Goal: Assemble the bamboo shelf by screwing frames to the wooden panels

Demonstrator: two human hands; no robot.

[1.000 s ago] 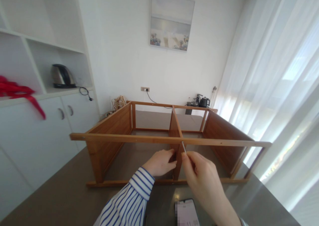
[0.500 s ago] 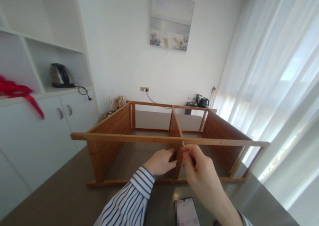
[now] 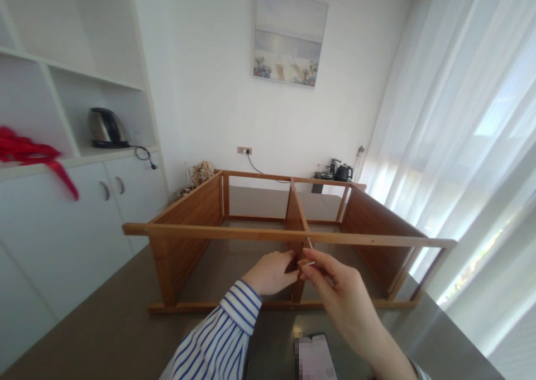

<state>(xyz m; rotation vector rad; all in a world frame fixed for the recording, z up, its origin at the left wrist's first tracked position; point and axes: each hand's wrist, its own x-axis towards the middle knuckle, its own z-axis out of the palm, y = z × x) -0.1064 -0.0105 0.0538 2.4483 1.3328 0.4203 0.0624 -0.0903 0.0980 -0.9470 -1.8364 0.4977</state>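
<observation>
A brown wooden shelf frame lies on its side on the dark table, with a board across its middle. My left hand, in a striped sleeve, grips the near end of this middle board; its fingertips are partly hidden behind the wood. Between the thumb and fingers of my right hand is a thin metal hex key. Its upper end meets the front rail where the middle board joins it, and its short bent end sticks out at my fingertips.
A phone lies on the table in front of the frame. White cabinets with a kettle and red ribbon stand at left. Another black kettle is at the back, and curtains hang at right.
My right hand has turned and shifted its fingers on the hex key, whose bent end now shows. My left hand keeps its place on the board.
</observation>
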